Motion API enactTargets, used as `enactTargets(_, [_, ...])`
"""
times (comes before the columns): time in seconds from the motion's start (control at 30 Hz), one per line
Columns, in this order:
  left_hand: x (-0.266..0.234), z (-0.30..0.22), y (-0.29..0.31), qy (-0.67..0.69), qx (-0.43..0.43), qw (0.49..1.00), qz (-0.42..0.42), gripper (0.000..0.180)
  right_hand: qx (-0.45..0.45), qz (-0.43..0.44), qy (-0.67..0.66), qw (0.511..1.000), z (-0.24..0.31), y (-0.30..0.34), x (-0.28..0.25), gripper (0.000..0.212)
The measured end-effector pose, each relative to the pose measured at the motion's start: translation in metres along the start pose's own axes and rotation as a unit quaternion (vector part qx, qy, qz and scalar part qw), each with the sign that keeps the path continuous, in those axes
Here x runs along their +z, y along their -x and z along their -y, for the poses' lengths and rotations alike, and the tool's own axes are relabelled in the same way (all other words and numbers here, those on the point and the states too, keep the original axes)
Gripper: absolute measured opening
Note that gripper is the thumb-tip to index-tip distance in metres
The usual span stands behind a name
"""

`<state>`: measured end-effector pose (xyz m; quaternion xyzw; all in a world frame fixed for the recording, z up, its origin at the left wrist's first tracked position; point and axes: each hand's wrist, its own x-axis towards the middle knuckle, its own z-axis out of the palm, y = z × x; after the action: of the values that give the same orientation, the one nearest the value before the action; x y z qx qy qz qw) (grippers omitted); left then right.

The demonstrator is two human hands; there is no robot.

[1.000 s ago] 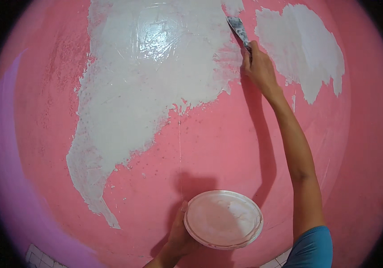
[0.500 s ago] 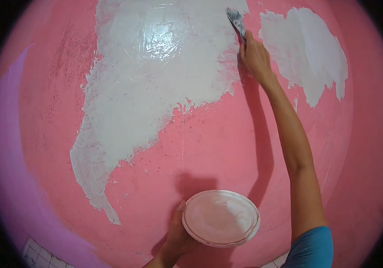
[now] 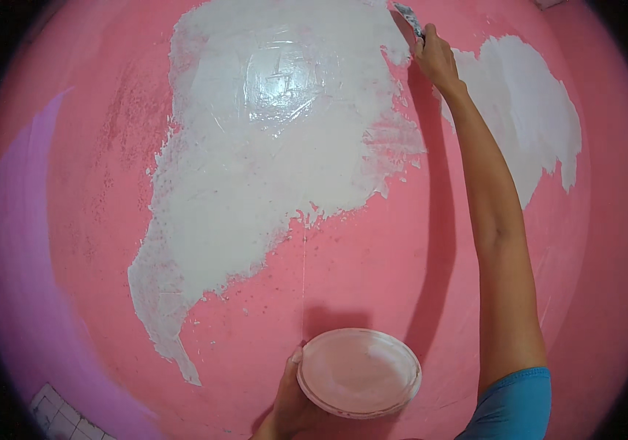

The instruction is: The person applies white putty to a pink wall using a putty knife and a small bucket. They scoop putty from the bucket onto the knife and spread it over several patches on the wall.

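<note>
High on the pink wall (image 3: 358, 271), my right hand (image 3: 438, 61) grips a putty knife (image 3: 408, 20) smeared with white filler. Its blade is at the upper right edge of a large patch of white wall putty (image 3: 255, 169), which shines wet near the top. Lower down, my left hand (image 3: 289, 400) holds a round pale lid (image 3: 358, 372) by its left side. The lid's face is coated with a thin whitish-pink film of putty. My left fingers beneath it are hidden.
A second white putty patch (image 3: 523, 110) lies right of my right forearm. Purple paint (image 3: 17, 205) covers the wall's left side. White tiles (image 3: 64, 418) show at the lower left. A thin pale line runs down the wall below the large patch.
My right hand and the putty knife have moved up and slightly right on the wall. The view has tilted up, so the patches sit lower. The white smear on the lid looks smaller.
</note>
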<state>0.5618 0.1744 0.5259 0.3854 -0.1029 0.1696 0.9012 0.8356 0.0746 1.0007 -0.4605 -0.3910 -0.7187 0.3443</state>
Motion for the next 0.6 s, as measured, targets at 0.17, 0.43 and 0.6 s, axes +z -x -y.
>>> enactTargets(0.17, [-0.005,0.003,-0.005,-0.011,0.007,1.000,-0.012,0.066,0.022,0.029,0.026,0.999,0.018,0.049,0.015,0.021])
enactTargets(0.43, [0.000,-0.003,-0.003,-0.033,-0.014,0.999,-0.019,0.064,0.052,0.095,-0.034,0.994,0.061,0.110,-0.042,0.021])
enactTargets(0.6, [0.007,-0.003,-0.007,-0.040,-0.007,0.999,-0.008,0.065,-0.031,-0.052,-0.010,0.998,0.018,0.013,-0.006,0.016])
